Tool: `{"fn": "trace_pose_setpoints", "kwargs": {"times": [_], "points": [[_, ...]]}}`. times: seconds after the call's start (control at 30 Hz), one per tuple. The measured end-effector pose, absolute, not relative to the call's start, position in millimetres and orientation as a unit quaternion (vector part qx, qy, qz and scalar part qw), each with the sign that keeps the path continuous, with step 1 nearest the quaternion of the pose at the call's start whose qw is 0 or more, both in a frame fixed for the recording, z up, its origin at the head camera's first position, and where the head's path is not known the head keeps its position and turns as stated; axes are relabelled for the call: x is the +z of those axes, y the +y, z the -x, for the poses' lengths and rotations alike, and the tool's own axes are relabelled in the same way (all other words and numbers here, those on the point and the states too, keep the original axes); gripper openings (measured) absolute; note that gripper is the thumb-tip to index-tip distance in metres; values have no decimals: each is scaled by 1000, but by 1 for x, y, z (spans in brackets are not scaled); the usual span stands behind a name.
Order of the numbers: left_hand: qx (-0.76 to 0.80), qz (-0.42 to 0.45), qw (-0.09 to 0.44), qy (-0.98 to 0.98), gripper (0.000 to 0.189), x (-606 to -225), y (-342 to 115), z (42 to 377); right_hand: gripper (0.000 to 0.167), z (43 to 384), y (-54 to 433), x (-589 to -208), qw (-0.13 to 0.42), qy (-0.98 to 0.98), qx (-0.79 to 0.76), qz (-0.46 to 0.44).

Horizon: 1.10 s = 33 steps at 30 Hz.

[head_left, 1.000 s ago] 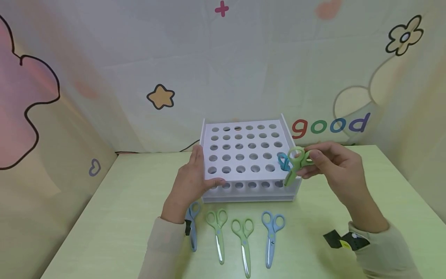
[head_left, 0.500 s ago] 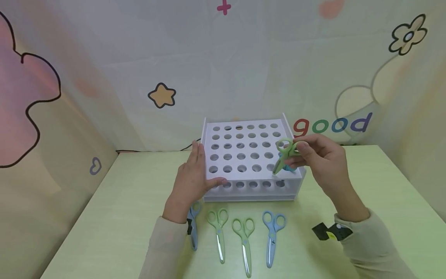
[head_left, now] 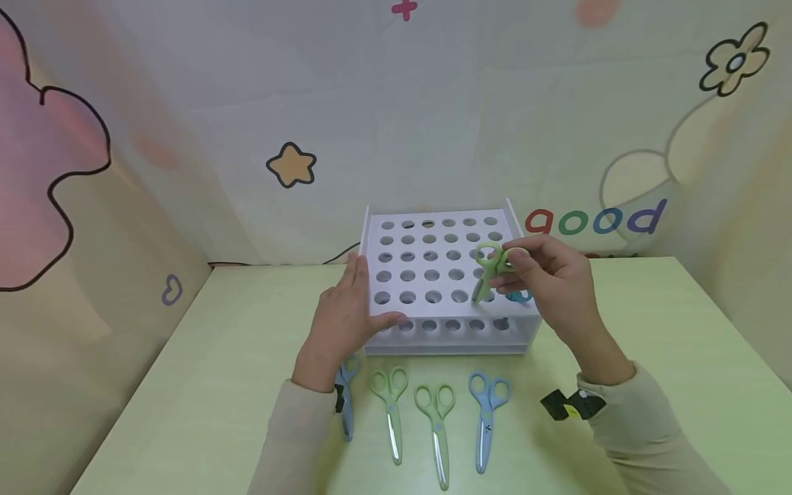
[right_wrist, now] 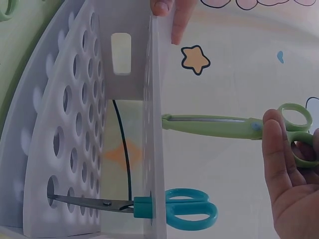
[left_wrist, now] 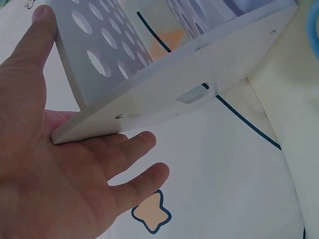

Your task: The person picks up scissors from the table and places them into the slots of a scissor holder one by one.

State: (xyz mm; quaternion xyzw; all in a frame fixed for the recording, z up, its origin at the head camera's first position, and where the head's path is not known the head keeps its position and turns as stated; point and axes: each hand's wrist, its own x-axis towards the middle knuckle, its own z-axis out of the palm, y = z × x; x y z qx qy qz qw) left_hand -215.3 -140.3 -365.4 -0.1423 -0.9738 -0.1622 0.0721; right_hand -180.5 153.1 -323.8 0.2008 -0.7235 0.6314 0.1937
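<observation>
My right hand [head_left: 553, 282] pinches light green scissors [head_left: 495, 265] by the handle loops, blades pointing down over the white rack [head_left: 433, 315]. In the right wrist view the tip of these scissors reaches the rack's top plate, which has rows of round holes. Beside them, teal scissors [right_wrist: 192, 209] stand in a corner hole, blades passing through to the lower plate and handles above; my right hand partly covers them in the head view. With its thumb over the top plate's front edge, my left hand [head_left: 340, 313] rests on the rack's left side, fingers straight along it.
In front of the rack on the pale green table [head_left: 210, 385] lie several scissors: two green scissors [head_left: 392, 409] [head_left: 436, 426], blue scissors [head_left: 485, 412], and other blue scissors [head_left: 346, 405] partly behind the left wrist. A patterned cloth [head_left: 445, 137] hangs close behind the rack.
My right hand has carried the green scissors leftward from the rack's right edge to over its front right holes. The left hand keeps its place on the rack.
</observation>
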Motion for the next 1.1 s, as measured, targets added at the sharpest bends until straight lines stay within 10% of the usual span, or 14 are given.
{"fn": "trace_pose_setpoints", "kwargs": {"times": [1.1], "points": [[-164,135,71,-975,123,-366,-140,217,16,186,134,-334,156,-752,616,-176]]}}
